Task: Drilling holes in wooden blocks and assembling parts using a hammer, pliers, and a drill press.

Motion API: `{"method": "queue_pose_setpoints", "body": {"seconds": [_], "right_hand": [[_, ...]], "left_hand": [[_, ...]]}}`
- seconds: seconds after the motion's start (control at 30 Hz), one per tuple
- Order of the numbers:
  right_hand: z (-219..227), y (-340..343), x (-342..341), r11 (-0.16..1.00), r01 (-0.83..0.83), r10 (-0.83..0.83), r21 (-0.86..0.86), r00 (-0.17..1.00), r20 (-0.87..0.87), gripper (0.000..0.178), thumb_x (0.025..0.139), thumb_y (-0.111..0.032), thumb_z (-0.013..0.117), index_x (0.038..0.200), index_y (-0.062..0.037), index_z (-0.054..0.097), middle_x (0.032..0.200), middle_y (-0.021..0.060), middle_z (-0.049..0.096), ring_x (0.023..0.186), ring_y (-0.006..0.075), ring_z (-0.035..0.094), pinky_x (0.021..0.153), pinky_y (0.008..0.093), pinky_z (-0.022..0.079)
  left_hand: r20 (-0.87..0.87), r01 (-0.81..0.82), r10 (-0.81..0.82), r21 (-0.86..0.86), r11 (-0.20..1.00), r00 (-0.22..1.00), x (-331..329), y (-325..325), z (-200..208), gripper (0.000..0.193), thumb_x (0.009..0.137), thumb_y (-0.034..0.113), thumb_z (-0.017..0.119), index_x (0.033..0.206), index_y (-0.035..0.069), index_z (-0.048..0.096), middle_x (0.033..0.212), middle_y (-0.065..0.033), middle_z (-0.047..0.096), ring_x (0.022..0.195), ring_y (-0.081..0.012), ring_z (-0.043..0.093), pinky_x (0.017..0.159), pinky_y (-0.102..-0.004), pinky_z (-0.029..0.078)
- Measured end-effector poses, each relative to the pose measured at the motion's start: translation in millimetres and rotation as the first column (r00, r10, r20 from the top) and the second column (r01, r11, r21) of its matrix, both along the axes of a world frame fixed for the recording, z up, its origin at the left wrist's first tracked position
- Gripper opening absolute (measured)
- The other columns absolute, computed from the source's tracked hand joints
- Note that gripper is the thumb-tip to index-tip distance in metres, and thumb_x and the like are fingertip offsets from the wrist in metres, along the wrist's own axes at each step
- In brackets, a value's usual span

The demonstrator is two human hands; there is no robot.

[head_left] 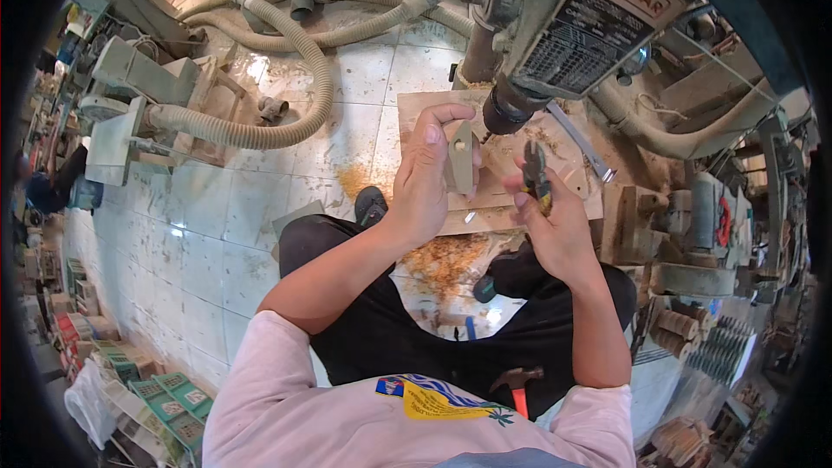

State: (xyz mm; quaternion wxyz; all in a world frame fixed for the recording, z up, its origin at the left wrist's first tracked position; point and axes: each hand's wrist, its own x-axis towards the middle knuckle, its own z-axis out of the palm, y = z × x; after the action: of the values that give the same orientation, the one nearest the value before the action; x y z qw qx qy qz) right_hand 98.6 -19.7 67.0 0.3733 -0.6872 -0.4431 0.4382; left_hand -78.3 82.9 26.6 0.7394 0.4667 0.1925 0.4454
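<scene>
We see the left hand [420, 178] holding the block [463, 175] above the left part of the tabletop [494, 221], left of and just beside the chuck [507, 110] of the drill [555, 43]. Its fingers wrap the block's back and right side while the thumb lies on the left, probably so that the face with the small hole [459, 146] stays clear and turned to us. The right hand [557, 230] has its fingers closed around the handles of the pliers [537, 178], whose jaws point to the far side; we take this grip as one that leaves the tips free. The pliers and the block are apart, and whether the jaws are parted we cannot tell. To the far right, the metal strip [582, 143] lies slantwise, seemingly out of the way of both hands. Near the tabletop's near edge, shavings [442, 262] cover the floor [199, 251], perhaps fallen from drilling. On the near side, by the lap, we find the hammer [519, 388], perhaps kept there for easy reach.
</scene>
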Motion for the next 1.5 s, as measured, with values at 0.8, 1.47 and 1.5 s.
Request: {"method": "queue_pose_setpoints", "body": {"seconds": [0.8, 1.47, 1.5], "right_hand": [[-7, 14, -33, 0.844, -0.314, -0.108, 0.436, 0.695, 0.711, 0.053, 0.070, 0.000, 0.076, 0.121, -0.0006, 0.061, 0.110, 0.0147, 0.060, 0.102, 0.0359, 0.061, 0.085, 0.0442, 0.053], [-4, 20, -19, 0.741, -0.369, -0.264, 0.560, 0.607, 0.750, 0.056, 0.060, -0.005, 0.082, 0.113, -0.0098, 0.065, 0.103, 0.0072, 0.062, 0.096, 0.0308, 0.061, 0.075, 0.0417, 0.053], [-4, 21, -18, 0.731, -0.374, -0.276, 0.571, 0.603, 0.748, 0.056, 0.059, -0.005, 0.082, 0.113, -0.0099, 0.065, 0.102, 0.0067, 0.062, 0.095, 0.0306, 0.061, 0.074, 0.0415, 0.053]], "left_hand": [[-0.052, -0.141, 0.172, 0.370, 0.918, 0.984, 3, -3, -13, 0.066, 0.108, 0.062, 0.031, 0.142, 0.005, 0.037, 0.107, -0.0091, 0.056, 0.094, -0.0129, 0.057, 0.082, -0.0289, 0.051], [-0.062, 0.123, -0.118, 0.092, 0.988, 0.991, -7, -13, 28, 0.069, 0.107, 0.066, 0.023, 0.131, 0.005, 0.043, 0.083, -0.0060, 0.055, 0.043, -0.0127, 0.045, 0.038, -0.0251, 0.034], [-0.068, 0.134, -0.130, 0.057, 0.989, 0.989, -7, -14, 29, 0.069, 0.107, 0.066, 0.023, 0.130, 0.005, 0.044, 0.080, -0.0065, 0.056, 0.041, -0.0127, 0.043, 0.037, -0.0251, 0.032]]}}
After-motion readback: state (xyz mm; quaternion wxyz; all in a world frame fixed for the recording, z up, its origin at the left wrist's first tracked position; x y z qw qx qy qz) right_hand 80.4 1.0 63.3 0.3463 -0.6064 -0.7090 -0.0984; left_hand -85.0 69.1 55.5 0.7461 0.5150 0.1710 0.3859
